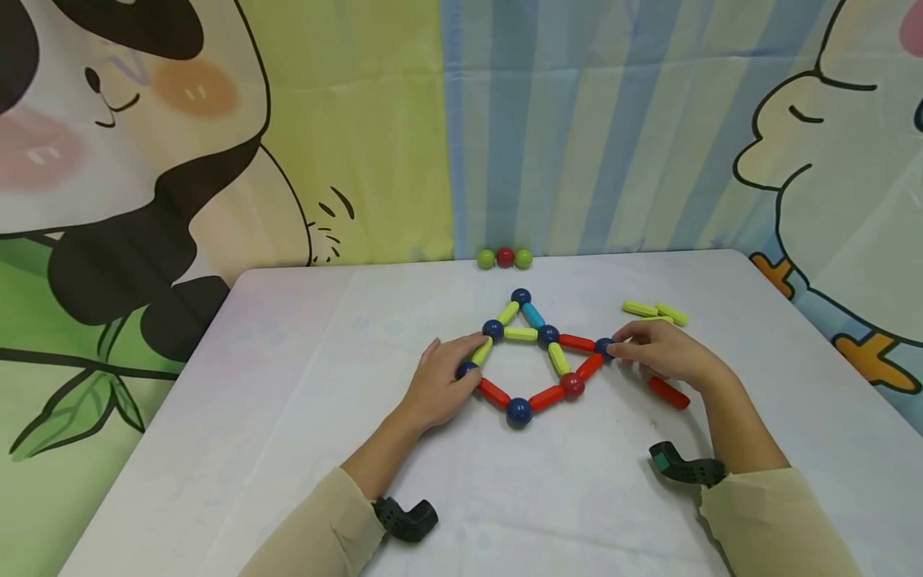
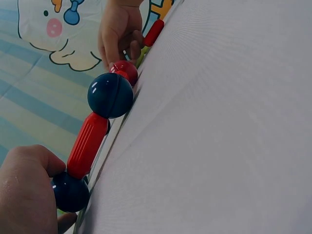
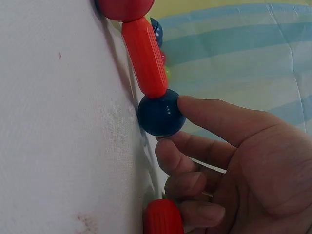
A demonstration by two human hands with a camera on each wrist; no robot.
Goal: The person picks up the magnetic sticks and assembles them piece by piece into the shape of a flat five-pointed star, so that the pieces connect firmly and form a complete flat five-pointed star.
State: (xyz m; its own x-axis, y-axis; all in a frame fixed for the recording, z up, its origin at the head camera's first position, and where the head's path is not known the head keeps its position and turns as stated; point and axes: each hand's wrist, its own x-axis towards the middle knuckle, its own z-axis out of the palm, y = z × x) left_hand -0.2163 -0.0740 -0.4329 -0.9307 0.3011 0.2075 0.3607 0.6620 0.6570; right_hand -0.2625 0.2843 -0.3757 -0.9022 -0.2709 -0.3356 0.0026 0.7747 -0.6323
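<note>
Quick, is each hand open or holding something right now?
Left hand: grip closed, holding the leftmost blue ball.
Right hand: grip closed, pinching the rightmost blue ball.

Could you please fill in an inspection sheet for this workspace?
Surface: white tabletop, a few small brownish marks.
Job's things: joined frame of coloured rods and balls; loose red rod and yellow-green rods at right; three balls in a row at the far edge.
Clutter: nothing seen.
Hands: left hand pinches the frame's leftmost blue ball; right hand pinches its rightmost blue ball.
Cables: nothing seen.
Surroundings: cartoon-printed backdrop behind the tabletop.
</note>
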